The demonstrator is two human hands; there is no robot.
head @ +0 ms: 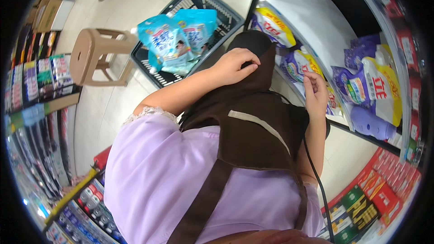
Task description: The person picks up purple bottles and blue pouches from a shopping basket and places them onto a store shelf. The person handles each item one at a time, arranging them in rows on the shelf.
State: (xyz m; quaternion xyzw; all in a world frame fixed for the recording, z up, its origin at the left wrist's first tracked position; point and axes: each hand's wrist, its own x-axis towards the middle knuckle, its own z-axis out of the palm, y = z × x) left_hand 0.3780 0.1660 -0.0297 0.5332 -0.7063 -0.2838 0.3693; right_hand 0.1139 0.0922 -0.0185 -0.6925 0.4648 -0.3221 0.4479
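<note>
My left hand hovers over or rests on my knee; contact is unclear. Its fingers are loosely bent, with a gap to the thumb and nothing between them. Beside the shelf, my right hand is raised with half-curled fingers, holding nothing visible. Behind its fingers are yellow, white and purple detergent pouches on the lower shelf. Further right, a similar spouted pouch leans on the upper shelf, above a lavender bottle lying on its side. Left of my knee, blue spouted pouches lie in a dark plastic shopping basket.
A tan plastic stool lies tipped over left of the basket. Packed goods racks line the far left. Bottled drinks stand at lower left, stacked red boxes at lower right. A black cord hangs past my right arm.
</note>
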